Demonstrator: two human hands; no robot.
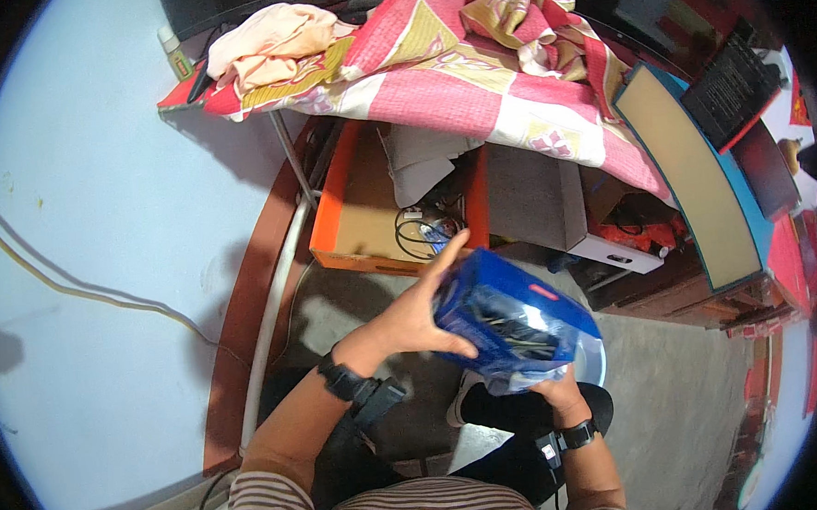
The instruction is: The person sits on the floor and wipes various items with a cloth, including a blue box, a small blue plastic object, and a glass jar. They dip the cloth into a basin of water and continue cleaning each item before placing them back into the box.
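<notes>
A blue cardboard box [514,284] with a clear window hangs tilted over the floor in front of me. Dark cord-like items show through the window, too blurred to name. My left hand [419,317] clasps the box's left end, thumb across the near face and fingers over the top. At the lower right corner my right hand [557,389] grips it from below, next to some crumpled clear plastic [515,381]; those fingers are mostly hidden. Beyond the box stands an open orange carton [353,258], with a black cable [414,234] and pale sheets [421,164] inside.
A table draped in a red and white checked cloth [435,101] overhangs the cartons. To the right are a white carton [613,255] and a leaning blue-edged panel [696,184]. A white pole [274,331] runs along the left wall. A white basin [591,363] sits behind the box.
</notes>
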